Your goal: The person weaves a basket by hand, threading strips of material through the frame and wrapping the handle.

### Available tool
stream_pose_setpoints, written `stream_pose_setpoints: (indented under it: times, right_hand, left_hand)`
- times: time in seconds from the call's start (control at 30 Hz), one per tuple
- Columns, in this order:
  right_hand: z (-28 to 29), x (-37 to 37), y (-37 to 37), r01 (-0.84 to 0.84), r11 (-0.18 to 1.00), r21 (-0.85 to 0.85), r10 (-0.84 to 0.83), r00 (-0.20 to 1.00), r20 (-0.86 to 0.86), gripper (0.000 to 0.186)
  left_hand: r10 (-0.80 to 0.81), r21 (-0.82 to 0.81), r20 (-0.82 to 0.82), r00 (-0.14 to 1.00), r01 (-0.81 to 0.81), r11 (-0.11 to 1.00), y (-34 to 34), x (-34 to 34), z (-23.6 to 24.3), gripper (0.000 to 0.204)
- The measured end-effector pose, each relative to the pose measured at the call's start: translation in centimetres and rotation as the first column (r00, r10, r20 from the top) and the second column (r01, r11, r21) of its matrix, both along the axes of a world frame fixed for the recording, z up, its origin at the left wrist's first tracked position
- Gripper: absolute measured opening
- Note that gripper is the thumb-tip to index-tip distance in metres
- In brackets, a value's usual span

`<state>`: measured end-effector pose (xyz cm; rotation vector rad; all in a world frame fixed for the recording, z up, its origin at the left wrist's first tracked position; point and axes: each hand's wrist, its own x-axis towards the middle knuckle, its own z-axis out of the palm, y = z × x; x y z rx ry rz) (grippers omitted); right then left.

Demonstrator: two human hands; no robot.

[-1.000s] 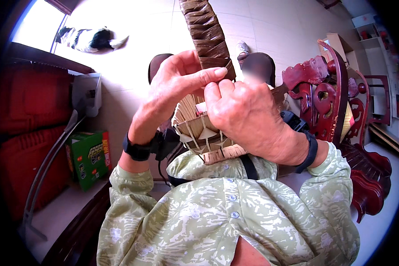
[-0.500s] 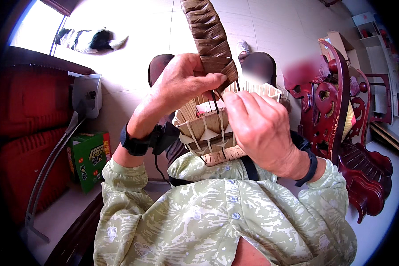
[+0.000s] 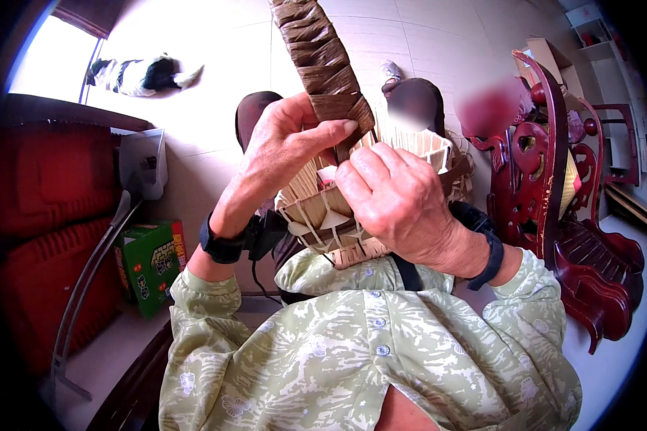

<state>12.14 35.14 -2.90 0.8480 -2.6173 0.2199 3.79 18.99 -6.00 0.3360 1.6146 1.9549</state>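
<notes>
The basket (image 3: pixel 325 210) sits at the lap, at 6 o'clock from the lower end of its wrapped handle (image 3: pixel 322 61), which leans up toward 11 o'clock. The left hand (image 3: pixel 284 144) has its fingers clamped on that end; the right hand (image 3: pixel 402 197), at 4 o'clock from it, seems to pinch the brown strip (image 3: pixel 343 149) — the grip itself is partly hidden. If the left thumb eased, the wrapping could slacken; a hard tug by the right could split the strip or tip the basket.
</notes>
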Motion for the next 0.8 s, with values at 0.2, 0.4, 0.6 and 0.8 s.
stream_pose_setpoints:
  times: [0.2, 0.4, 0.6, 0.8]
  right_hand:
    - [0.1, -0.8, 0.0, 0.065, 0.997, -0.031, -0.063, 0.996, 0.064, 0.018]
    - [-0.2, -1.4, 0.2, 0.077, 0.990, -0.116, -0.073, 0.997, 0.039, 0.007]
    - [-0.5, -1.5, -0.1, 0.155, 0.973, -0.169, -0.149, 0.988, 0.050, 0.006]
    - [-0.1, -1.7, -0.6, 0.188, 0.974, -0.126, -0.182, 0.981, 0.063, 0.007]
  left_hand:
    - [-0.002, 0.004, -0.026, 1.000, 0.002, 1.000, 0.3, -0.2, 0.6, 0.024]
    - [-0.200, 0.354, 0.381, 0.903, 0.057, 0.933, -1.9, -2.0, -2.1, 0.039]
    - [-0.331, 0.399, 0.436, 0.837, 0.150, 0.905, -1.7, -2.1, -4.0, 0.034]
    - [-0.322, 0.269, 0.310, 0.894, 0.242, 0.932, -1.6, -3.0, -3.3, 0.025]
